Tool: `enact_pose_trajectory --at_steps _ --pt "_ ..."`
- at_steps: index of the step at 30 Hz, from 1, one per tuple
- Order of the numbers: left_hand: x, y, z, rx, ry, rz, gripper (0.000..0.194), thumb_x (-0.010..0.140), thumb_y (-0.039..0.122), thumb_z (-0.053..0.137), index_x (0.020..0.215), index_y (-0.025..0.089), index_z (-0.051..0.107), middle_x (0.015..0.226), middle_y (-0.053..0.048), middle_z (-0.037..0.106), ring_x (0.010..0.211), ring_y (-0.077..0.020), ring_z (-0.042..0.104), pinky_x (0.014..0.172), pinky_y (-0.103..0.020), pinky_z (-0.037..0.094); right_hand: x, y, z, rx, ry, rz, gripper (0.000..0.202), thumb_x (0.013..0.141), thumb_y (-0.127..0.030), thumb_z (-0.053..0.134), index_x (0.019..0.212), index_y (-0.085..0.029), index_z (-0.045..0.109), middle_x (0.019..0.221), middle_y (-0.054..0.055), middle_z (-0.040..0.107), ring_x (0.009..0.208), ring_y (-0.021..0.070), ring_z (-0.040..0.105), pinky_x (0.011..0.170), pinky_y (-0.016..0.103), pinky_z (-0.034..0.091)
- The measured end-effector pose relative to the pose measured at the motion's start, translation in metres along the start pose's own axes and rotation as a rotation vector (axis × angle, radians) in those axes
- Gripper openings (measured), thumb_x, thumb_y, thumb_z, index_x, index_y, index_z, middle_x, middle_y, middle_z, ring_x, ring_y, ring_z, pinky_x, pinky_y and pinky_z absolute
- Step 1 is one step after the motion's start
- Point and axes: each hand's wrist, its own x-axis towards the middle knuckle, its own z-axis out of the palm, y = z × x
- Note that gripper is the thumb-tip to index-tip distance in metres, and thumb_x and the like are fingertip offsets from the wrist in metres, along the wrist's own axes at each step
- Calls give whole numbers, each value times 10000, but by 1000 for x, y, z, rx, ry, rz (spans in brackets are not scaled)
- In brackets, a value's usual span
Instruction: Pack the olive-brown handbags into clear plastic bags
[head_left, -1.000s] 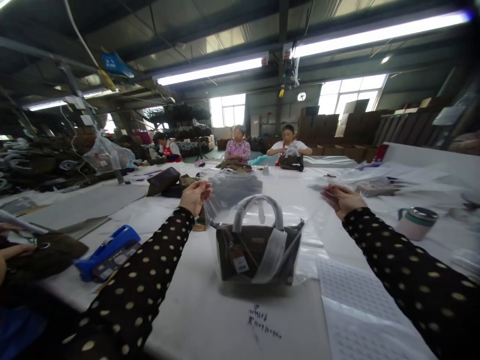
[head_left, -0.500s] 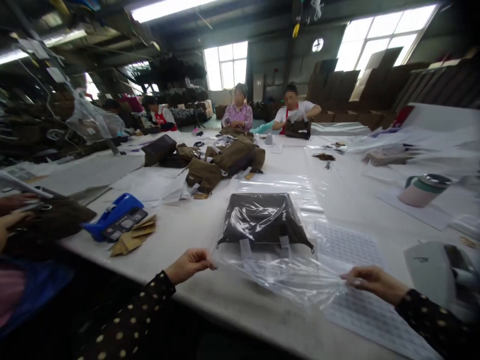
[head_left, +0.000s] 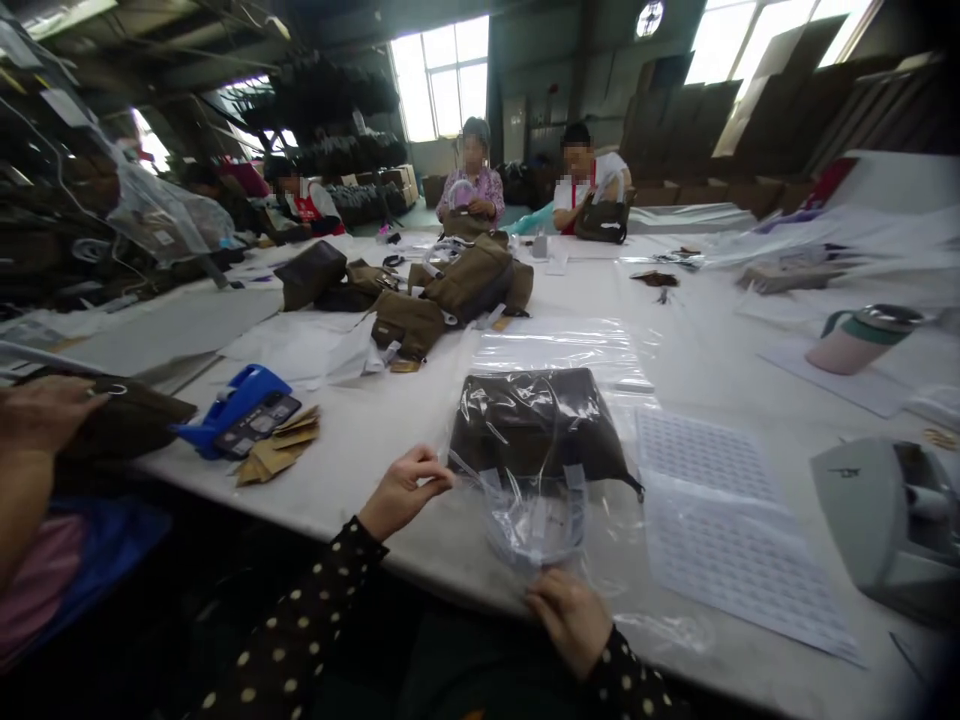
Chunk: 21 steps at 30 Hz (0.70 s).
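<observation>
A dark brown bag (head_left: 517, 430) lies inside a clear plastic bag (head_left: 534, 520) in front of me, the film shiny over it. White strips show at its near side. My left hand (head_left: 405, 490) is closed in a pinch at the left edge of the plastic. Close to the table's front edge, my right hand (head_left: 571, 612) has its fingers pressed together on the near end of the plastic. Beyond the brown bag lie more flat clear plastic bags (head_left: 555, 345). Right of it is a printed sheet of labels (head_left: 739, 530).
Brown bags (head_left: 465, 285) are heaped mid-table. A blue tool (head_left: 232, 410), a phone (head_left: 259, 425) and tan cards (head_left: 281, 450) lie left. A mug (head_left: 862, 340) and a grey machine (head_left: 885, 530) stand right. A co-worker's hand (head_left: 45, 410) rests on a bag; others sit across.
My right hand has moved left and nearer to me, drawing in the plastic's open end. My left hand has shifted slightly right and up. The co-worker's hand at left has moved onto the bag.
</observation>
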Motion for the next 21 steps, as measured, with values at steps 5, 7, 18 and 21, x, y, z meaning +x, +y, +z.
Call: enact_pose_trajectory --at_steps 5,7,18,21 --pt "48 13 67 223 106 21 162 799 313 557 783 245 702 705 -16 621 642 -137 570 636 -246 430 1 9 17 398 -164 324 425 784 -471 445 571 -143 611 507 -2 496 519 127 464 519 242 347" --pt "51 12 98 245 179 -11 198 830 298 503 843 210 681 751 -51 632 691 -174 582 667 -293 437 3 11 22 441 -177 377 438 771 -484 447 545 -138 595 460 -17 441 457 99 397 460 223 302" --pt "17 1 169 431 352 53 394 860 188 400 1244 184 487 1277 -117 479 1272 -289 300 1039 -487 249 -24 4 -29 498 -105 248 257 683 -360 571 864 -226 694 702 13 653 574 153 575 522 239 431" --pt "24 -3 170 404 362 79 428 872 193 361 1294 185 430 1300 -108 469 1290 -268 288 1061 -481 227 -55 46 -115 415 352 262 251 689 -416 590 752 -200 700 730 46 662 694 178 590 658 273 461"
